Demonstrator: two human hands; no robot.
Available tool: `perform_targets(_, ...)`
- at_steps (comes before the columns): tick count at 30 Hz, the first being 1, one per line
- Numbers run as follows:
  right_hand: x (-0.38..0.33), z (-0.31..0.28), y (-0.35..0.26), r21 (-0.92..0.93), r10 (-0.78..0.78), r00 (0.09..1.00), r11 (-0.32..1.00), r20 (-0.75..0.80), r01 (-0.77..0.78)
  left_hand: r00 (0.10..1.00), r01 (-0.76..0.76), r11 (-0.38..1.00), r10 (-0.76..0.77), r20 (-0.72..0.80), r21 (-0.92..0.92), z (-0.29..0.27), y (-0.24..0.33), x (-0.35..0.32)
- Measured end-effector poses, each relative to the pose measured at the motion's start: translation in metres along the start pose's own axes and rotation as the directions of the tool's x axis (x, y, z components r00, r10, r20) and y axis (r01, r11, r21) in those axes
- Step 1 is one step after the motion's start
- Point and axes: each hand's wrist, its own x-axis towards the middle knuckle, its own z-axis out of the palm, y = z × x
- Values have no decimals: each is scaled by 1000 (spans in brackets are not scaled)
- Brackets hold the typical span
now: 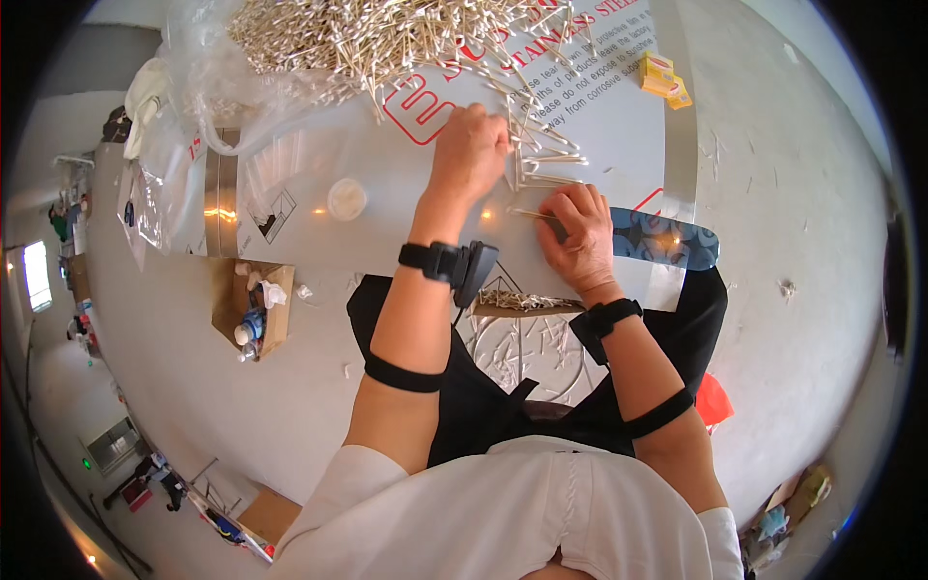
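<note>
Wooden sticks (pixel 541 159) under both hands (pixel 527 193)

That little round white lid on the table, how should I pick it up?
Pinch the round white lid by its rim, coming straight down from above. It lies flat, low and alone on the table, left of the left hand, so only its edge offers a hold.

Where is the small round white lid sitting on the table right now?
In the head view the round white lid lies on the table, to the left of the left hand and below the big pile of cotton swabs.
</note>
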Motion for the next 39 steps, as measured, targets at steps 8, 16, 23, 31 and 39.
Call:
perform_targets(8, 2, 0, 0, 27, -24, 999, 999, -34, 24, 923, 42, 983, -107, -370, -178, 22, 4, -15)
perform_targets(16, 2, -1, 0, 31, -27, 998, 999, -51, 29, 968, -117, 964, 57, -246, -237, 27, 36, -15)
perform_targets(23, 1, -2, 0, 49, -17, 999, 999, -31, 18, 932, -2, 976, -77, -353, -216, 7, -14, 26)
perform_targets(31, 2, -2, 0, 49, -28, 999, 998, -30, 30, 924, -51, 986, 108, -367, 161, 2, -9, 62)
perform_targets(39, 2, -4, 1, 48, -18, 1000, 999, -26, 19, 973, -192, 979, 181, -142, -66, 19, 23, 26)
